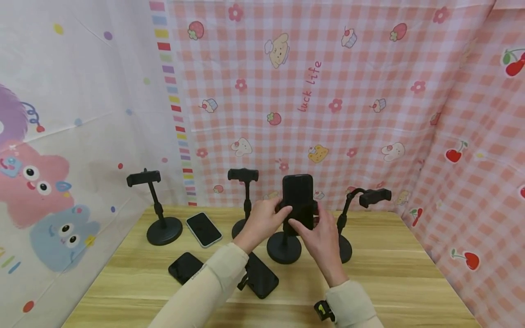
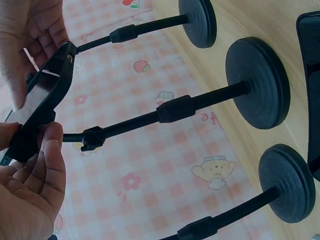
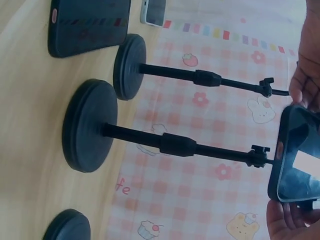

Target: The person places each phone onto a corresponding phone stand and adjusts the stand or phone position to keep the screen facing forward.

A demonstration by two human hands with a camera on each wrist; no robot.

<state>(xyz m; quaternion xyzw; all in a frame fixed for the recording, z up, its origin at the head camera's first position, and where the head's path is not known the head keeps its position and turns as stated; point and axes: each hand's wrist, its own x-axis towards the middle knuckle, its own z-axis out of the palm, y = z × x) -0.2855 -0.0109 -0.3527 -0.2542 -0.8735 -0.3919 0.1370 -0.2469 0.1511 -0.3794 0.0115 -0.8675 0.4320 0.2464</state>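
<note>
A black smartphone (image 1: pixel 298 196) stands upright at the clamp of a black round-based phone stand (image 1: pixel 284 249). My left hand (image 1: pixel 262 222) grips its left edge, thumb over the front and fingers behind, right where the clamp sits. From the other side my right hand (image 1: pixel 321 239) holds the lower right edge, its thumb across the screen. Seen in the left wrist view, thumb and fingers pinch around the dark clamp (image 2: pixel 32 140) at the phone's side. The stand's pole (image 3: pixel 177 144) runs up behind the phone in the right wrist view.
Empty phone stands are at far left (image 1: pixel 164 231), behind my left hand (image 1: pixel 243 175), and at right with a bent neck (image 1: pixel 375 197). A white-edged phone (image 1: pixel 203 229) and two black phones (image 1: pixel 186 267) (image 1: pixel 261 276) lie on the wooden table (image 1: pixel 393 273). Checked cloth (image 1: pixel 254 59) hangs behind.
</note>
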